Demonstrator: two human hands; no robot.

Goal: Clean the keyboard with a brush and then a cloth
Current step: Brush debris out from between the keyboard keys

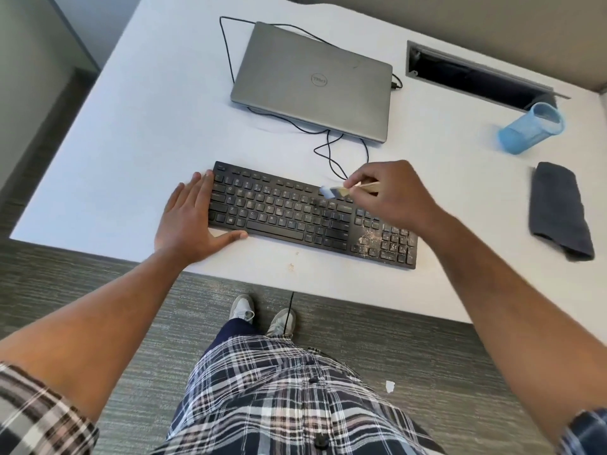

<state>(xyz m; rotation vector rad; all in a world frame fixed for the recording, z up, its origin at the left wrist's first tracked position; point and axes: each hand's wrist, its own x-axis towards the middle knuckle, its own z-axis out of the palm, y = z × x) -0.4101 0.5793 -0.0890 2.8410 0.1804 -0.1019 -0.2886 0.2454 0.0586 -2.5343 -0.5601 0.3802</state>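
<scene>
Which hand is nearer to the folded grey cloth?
Right. The right hand, holding the brush, is over the keyboard's right part; the left hand is at its far end from the cloth.

The keyboard (295, 211) is black matt plastic, and pale dry crumbs lie on its right keys. The brush (345, 191) has a handle that looks like light wood and a shiny metal band. The cloth (558, 208) is dark grey, soft and a little fuzzy. The table (147, 126) top is white, smooth and matt. The laptop (312, 83) has a grey lid with a dull brushed metal look. The cup (530, 128) is clear blue plastic. The floor (394, 349) is grey carpet, rough and striped. The shirt (279, 395) is checked woven fabric.
</scene>
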